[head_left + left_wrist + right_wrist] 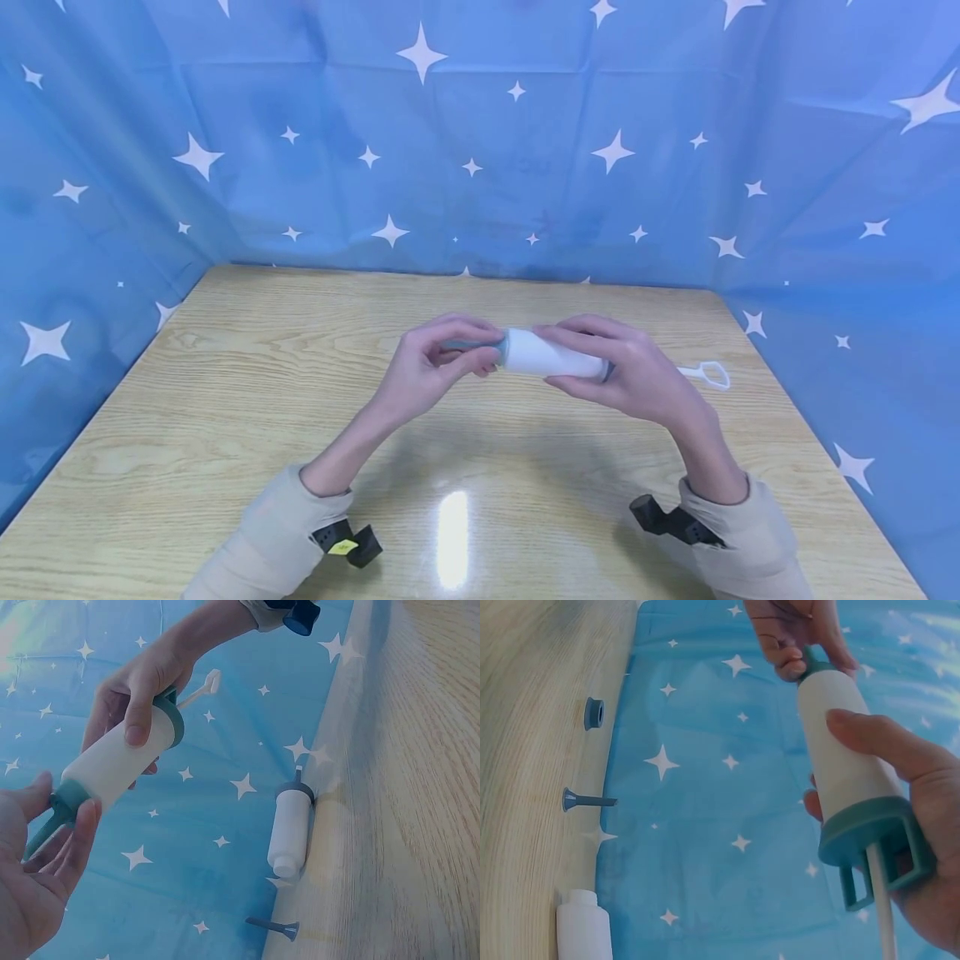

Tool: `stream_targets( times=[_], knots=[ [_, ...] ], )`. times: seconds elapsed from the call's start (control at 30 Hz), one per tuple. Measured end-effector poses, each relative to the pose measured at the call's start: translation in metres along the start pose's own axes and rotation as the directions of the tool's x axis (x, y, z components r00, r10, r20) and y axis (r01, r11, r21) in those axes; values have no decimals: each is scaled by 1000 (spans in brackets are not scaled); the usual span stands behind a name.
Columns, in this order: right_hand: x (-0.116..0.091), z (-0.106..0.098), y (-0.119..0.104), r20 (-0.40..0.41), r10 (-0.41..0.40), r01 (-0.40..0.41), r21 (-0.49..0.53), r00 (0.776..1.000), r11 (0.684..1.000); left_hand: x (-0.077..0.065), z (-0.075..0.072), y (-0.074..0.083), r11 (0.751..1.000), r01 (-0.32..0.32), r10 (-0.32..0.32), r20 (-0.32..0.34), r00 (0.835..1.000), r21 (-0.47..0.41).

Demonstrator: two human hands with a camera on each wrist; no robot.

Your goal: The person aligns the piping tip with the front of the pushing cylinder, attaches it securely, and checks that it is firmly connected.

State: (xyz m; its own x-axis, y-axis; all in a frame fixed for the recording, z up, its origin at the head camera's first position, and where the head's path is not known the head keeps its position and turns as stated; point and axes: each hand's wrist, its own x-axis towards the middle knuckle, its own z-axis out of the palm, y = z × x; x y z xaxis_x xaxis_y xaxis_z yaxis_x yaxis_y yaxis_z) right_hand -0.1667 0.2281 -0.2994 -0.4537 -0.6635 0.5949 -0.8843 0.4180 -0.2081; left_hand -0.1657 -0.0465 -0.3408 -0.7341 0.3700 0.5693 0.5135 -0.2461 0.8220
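Observation:
Above the table, both hands hold a white icing syringe (551, 354) lying nearly level. My right hand (641, 367) grips its barrel, thumb on one side and fingers round the other. Behind that hand the white plunger rod ends in a loop handle (716, 375). A teal collar with finger loops (866, 825) caps the barrel's rear. At the front end, my left hand (420, 367) pinches the teal nozzle cap (71, 796) between thumb and fingers. Its narrow tip (43, 836) points into the left palm. In the head view the fingers hide most of this cap.
A second white cylinder (289, 832) with a dark teal cap lies near the table's edge in the left wrist view. Beside it is a small teal nozzle (285, 928). The right wrist view also has a teal ring (594, 713). Blue star-printed cloth (480, 150) surrounds the wooden table (187, 433).

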Motion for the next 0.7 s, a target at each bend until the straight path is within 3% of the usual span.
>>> stream_targets(
  times=[0.23, 0.4, 0.53, 0.7],
  knots=[
    [0, 2, -2, 8, -17, 17, -27, 1000, 999, 1, -2, 0, 1000, 20, -20, -13, 1000, 23],
    [0, 0, -3, 0, -18, 18, -37, 1000, 999, 1, -3, -2, 991, 119, -120, 2, 993, 63],
    [-1, -2, -5, 0, -7, 7, -23, 1000, 1000, 0, -4, -4, 982, 182, -185, 51, 981, 54],
    [0, -2, -5, 0, -16, 16, -18, 1000, 1000, 0, -4, -3, 984, 175, -177, 77, 981, 36]
  ],
)
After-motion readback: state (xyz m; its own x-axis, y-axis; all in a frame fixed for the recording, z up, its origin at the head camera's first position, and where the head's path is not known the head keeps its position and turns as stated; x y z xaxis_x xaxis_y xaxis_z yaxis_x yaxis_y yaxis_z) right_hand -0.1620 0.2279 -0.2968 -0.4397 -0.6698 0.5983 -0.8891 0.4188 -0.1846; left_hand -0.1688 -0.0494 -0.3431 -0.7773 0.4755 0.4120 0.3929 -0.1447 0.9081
